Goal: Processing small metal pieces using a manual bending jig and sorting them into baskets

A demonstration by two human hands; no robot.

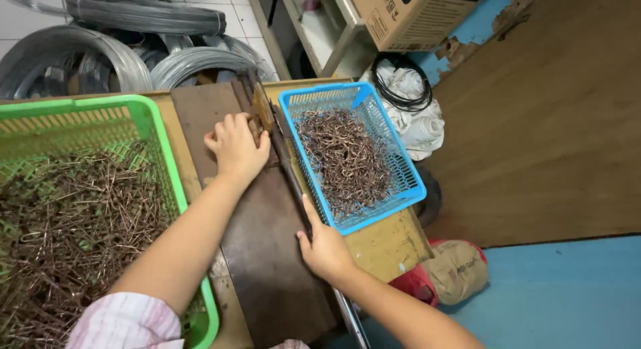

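A dark brown, worn flat metal plate (267, 255) lies along the yellowish wooden counter (387, 245), between two plastic mesh baskets. The left hand (235, 147) rests at the plate's far end with its fingers curled together over a small bundle of thin copper-coloured wire pieces (254, 127), pressing them against the rusty hinge end of a long dark metal lever blade (287, 165); how firmly the bundle is pinched is hard to tell, since the knuckles hide it. The right hand (325, 247) is clamped around the lever's near end, thumb lying up along the bar, just beside the plate's right edge.

To the left stands a bright green plastic lattice basket (150, 122) heaped with straight, thin copper-brown wire rods (73, 222). To the right, touching the lever's side, sits a smaller blue plastic lattice basket (407, 172) filled with a tangled mound of short bent copper-brown wire pieces (344, 158). Beyond the counter lie large coils of smooth grey steel wire (120, 62) on white tile. A striped pink-and-white sleeve (123, 322) covers the left upper arm
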